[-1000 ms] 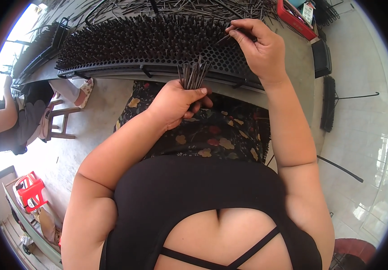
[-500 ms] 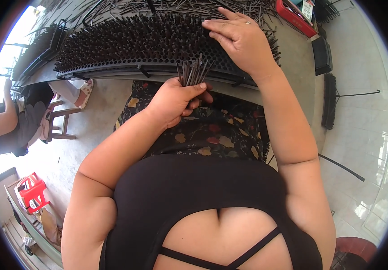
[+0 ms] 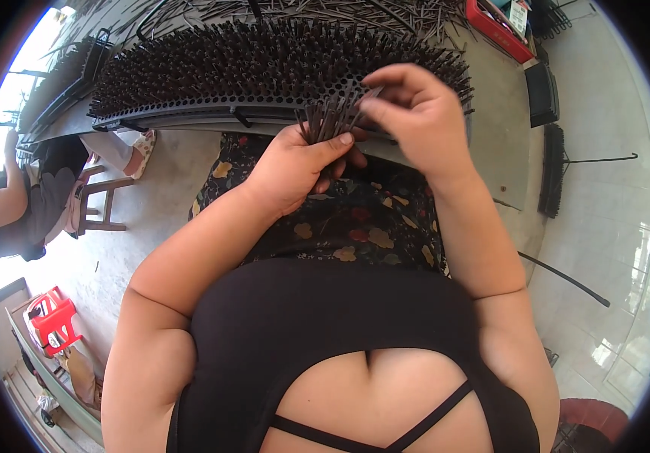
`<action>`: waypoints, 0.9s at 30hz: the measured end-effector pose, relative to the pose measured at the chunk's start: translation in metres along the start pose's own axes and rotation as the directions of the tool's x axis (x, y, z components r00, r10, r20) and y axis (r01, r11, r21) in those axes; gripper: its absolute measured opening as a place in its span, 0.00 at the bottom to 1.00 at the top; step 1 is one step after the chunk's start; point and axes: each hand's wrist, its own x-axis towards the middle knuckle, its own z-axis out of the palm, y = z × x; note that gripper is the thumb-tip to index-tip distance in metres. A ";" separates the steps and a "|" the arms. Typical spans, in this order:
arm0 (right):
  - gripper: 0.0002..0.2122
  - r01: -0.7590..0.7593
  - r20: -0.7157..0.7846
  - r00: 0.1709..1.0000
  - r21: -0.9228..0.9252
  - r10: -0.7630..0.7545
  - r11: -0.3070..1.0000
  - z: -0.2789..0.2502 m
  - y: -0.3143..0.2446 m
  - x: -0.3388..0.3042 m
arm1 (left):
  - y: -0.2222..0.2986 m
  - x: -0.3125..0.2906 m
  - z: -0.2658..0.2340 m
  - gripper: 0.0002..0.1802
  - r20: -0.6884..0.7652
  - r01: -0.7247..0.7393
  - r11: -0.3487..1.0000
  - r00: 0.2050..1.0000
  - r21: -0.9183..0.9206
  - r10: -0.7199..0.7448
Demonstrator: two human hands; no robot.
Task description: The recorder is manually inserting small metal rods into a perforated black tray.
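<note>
My left hand (image 3: 298, 162) is closed round a bundle of thin dark sticks (image 3: 327, 121), their upper ends fanning out above the thumb. Close by on the right, my right hand (image 3: 419, 113) has thumb and fingers pinched at the end of one stick, beside the bundle's tips; some motion blur softens it. Beyond both hands stretches a long, curved black plate full of round holes (image 3: 291, 98). Many dark sticks (image 3: 219, 64) stand upright in it, packed densely, while part of its front row of holes shows bare.
Loose dark sticks (image 3: 332, 11) lie heaped behind the plate. A red tray (image 3: 498, 34) with items sits at the far right. To the left, another person (image 3: 30, 200) sits by a similar stick-filled rack (image 3: 64, 79). A wooden stool (image 3: 106, 200) and red plastic chair (image 3: 57, 321) stand on that side.
My right hand has come down and nearer from above the plate to the bundle, its fingers now pinched. My left hand has barely moved and keeps its hold.
</note>
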 end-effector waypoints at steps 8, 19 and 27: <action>0.13 0.462 -0.140 0.677 -0.683 -0.723 0.565 -0.022 0.015 0.037 | 0.000 0.003 -0.008 0.07 -0.109 0.206 0.977 0.971 -0.060 -0.212; 0.10 0.538 0.164 0.453 -0.834 -0.876 0.122 -0.024 0.018 0.052 | -0.004 0.003 -0.007 0.07 -0.129 0.153 0.988 0.979 -0.031 -0.155; 0.07 0.514 0.069 0.644 -0.777 -0.762 0.363 -0.002 0.008 0.016 | -0.002 -0.001 -0.002 0.09 -0.049 0.026 0.999 0.998 -0.023 -0.027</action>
